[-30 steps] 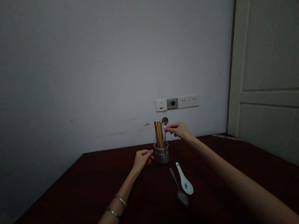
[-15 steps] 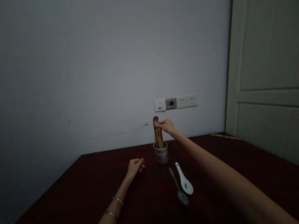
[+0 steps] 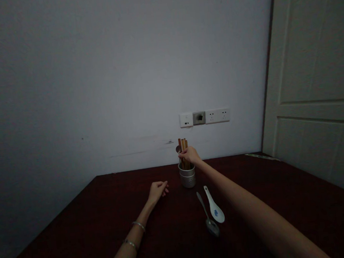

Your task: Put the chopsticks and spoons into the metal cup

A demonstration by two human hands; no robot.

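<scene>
A metal holder [image 3: 188, 180] stands at the back of the table with several wooden chopsticks [image 3: 183, 143] upright in it. My right hand [image 3: 190, 154] is closed in a pinch at the front of the chopsticks, just above the holder's rim. It grips a spoon [image 3: 178, 149] below its round bowl, which points up; the spoon's lower part is down in the holder. To the left of the holder, my left hand [image 3: 156, 191] rests on the table, fingers loosely curled, with nothing visible in them. Its wrist carries two bangles.
On the dark red table [image 3: 87, 226] lie a metal spoon [image 3: 212, 227] and a white ceramic spoon [image 3: 216, 212] with a blue mark, in front of the holder. Behind are a wall with sockets [image 3: 217, 115] and, at right, a pale door [image 3: 318, 131].
My right hand has come down with the spoon, so its bowl now sits lower than the chopstick tops. My left hand stays in place. The view has shifted slightly.
</scene>
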